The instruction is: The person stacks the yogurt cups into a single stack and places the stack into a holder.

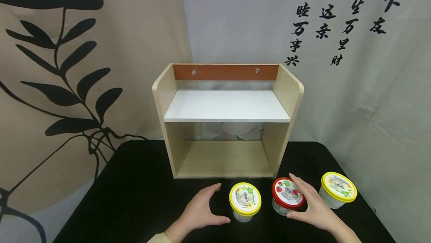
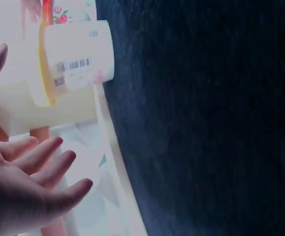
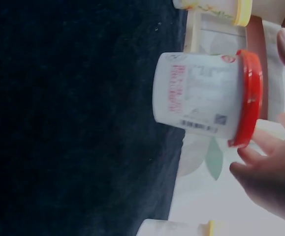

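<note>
Three plastic tubs stand upright on the black table. Just right of my left hand is a yellow-lidded tub; the thumb and fingers are spread apart, with a gap to it. My right hand reaches around the right side of the red-lidded tub, thumb near the front and fingers behind the lid. In the right wrist view, the red-lidded tub lies between the spread thumb and fingers, which are not closed on it. A second yellow-lidded tub stands to the right of that hand.
Behind the tubs stands a small two-tier shelf with wooden sides, a white upper board and a brown back rail. The black table runs under everything. Printed curtains hang behind and at both sides.
</note>
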{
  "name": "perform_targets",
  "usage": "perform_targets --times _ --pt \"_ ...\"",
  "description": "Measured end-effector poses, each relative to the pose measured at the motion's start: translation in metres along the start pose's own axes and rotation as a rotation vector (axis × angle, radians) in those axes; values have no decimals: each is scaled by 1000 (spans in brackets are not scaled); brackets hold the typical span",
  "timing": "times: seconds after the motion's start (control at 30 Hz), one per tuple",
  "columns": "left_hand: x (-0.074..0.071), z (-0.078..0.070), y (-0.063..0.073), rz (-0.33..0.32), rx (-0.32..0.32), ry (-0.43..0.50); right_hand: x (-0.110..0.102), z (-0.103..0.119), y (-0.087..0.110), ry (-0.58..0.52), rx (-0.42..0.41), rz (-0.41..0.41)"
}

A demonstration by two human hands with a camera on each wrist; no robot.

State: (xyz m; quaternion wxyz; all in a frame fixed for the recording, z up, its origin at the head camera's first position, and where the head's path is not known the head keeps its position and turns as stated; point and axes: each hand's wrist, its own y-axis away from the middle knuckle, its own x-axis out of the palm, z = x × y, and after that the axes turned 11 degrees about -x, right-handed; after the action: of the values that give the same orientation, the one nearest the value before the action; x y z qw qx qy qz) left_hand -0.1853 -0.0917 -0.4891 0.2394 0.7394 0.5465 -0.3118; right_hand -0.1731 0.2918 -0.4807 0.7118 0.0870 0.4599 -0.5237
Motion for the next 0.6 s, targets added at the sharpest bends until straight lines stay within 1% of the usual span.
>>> perform_targets --times 0.13,0.3,0.6 --pt "11 -3 -4 2 15 63 3 -8 3 -30 28 14" --pt "23 -6 -8 11 28 153 5 -15 5 -103 53 14" --pt "39 -9 -17 64 -26 237 8 -32 7 -231 63 -12"
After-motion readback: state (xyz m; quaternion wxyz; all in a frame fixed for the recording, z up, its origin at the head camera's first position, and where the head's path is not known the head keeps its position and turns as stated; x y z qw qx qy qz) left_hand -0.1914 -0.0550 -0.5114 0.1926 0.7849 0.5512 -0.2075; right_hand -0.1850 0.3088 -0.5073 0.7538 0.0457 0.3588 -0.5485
